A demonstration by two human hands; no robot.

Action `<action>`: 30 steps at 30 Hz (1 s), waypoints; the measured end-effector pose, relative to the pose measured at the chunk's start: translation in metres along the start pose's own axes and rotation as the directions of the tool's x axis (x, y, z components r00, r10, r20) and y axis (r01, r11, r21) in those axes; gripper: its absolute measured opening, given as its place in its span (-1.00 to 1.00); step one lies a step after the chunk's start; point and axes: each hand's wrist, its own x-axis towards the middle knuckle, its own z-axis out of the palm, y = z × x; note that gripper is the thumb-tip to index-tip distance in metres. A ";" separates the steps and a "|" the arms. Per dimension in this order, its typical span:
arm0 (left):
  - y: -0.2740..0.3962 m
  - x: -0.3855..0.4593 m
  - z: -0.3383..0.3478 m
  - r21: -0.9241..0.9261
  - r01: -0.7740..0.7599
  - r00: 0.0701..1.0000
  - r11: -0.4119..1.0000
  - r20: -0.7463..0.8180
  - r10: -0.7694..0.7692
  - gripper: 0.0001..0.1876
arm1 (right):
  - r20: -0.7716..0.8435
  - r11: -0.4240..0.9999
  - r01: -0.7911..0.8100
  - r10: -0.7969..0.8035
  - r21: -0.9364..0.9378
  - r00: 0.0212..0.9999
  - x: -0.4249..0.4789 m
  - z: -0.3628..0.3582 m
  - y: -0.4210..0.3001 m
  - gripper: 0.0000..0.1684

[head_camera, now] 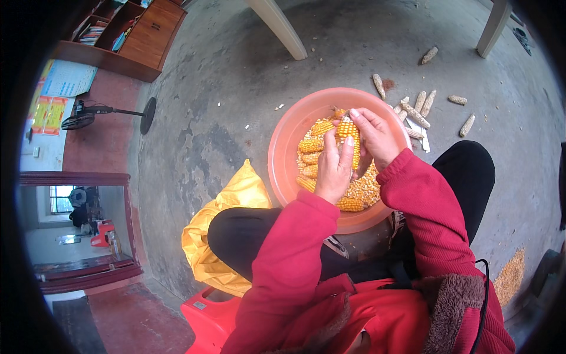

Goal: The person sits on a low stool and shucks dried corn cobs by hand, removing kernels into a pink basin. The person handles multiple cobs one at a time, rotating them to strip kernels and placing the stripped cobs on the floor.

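Note:
Above a round orange plastic basin (285,132), both my hands hold one ear of dried yellow corn (348,128). My left hand (334,170) wraps the ear from the left side, its thumb lying along the kernels. Around the upper end of the same ear, my right hand (376,135) has its fingers closed, with the thumb near the tip. Inside the basin, loose kernels (365,188) cover the bottom. Several unshelled ears (311,145) lie along the basin's left side, and another ear (350,204) rests near the front. My hands hide part of the basin's middle.
Bare corncobs (415,115) are scattered on the concrete floor right of the basin. A yellow sack (221,221) lies by my left knee, next to a red plastic stool (210,316). A kernel pile (510,276) is at lower right. Furniture legs (283,31) stand beyond; a fan (110,110) is left.

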 end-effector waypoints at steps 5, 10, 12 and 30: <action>-0.008 0.002 -0.005 -0.094 -0.002 0.996 0.996 0.093 0.011 -0.57 | -0.006 1.000 -0.021 0.022 0.016 1.000 0.000 0.000 -0.003 -0.72; 0.002 -0.001 -0.001 -0.218 0.111 0.990 0.970 0.107 -0.090 -0.56 | 0.004 0.999 -0.041 0.041 0.025 0.999 -0.001 0.001 -0.007 -0.74; -0.005 0.003 -0.002 -0.212 0.047 0.996 0.976 0.080 -0.030 -0.52 | 0.014 0.999 -0.048 0.048 0.020 0.999 -0.001 0.000 -0.005 -0.76; -0.012 0.006 -0.003 -0.055 -0.062 0.998 0.997 0.004 0.062 -0.60 | 0.050 0.996 0.064 -0.061 -0.064 0.997 -0.001 0.002 0.000 -0.76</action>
